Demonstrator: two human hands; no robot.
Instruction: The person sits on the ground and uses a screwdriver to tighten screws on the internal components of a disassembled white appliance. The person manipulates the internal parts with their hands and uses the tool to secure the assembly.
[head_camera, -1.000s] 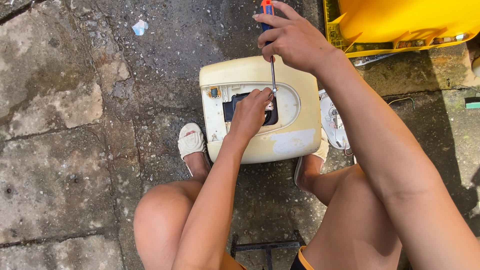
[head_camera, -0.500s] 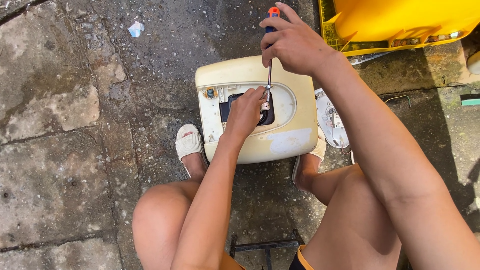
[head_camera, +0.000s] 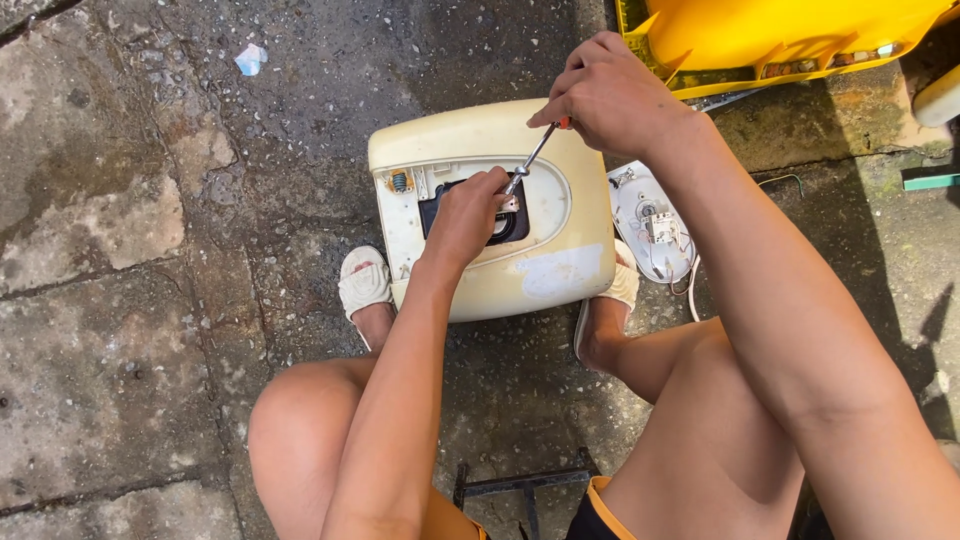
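A cream plastic appliance casing (head_camera: 540, 270) lies on the ground between my feet, with a dark opening in its middle. My left hand (head_camera: 470, 212) rests over that opening, fingers curled at the edge and steadying the shaft. My right hand (head_camera: 612, 98) grips the orange handle of a screwdriver (head_camera: 530, 160), whose metal shaft slants down-left into the opening next to my left fingers. The tip is hidden behind my left hand.
A white oval cover plate with a small part and wires (head_camera: 652, 220) lies right of the casing. A yellow plastic body (head_camera: 780, 40) sits at the top right. Cracked stone paving (head_camera: 120, 250) spreads to the left. A dark metal stool frame (head_camera: 520, 485) shows below.
My right hand has dropped lower and tilted the screwdriver from near upright to a slant. The left hand stays on the opening. The view has shifted slightly.
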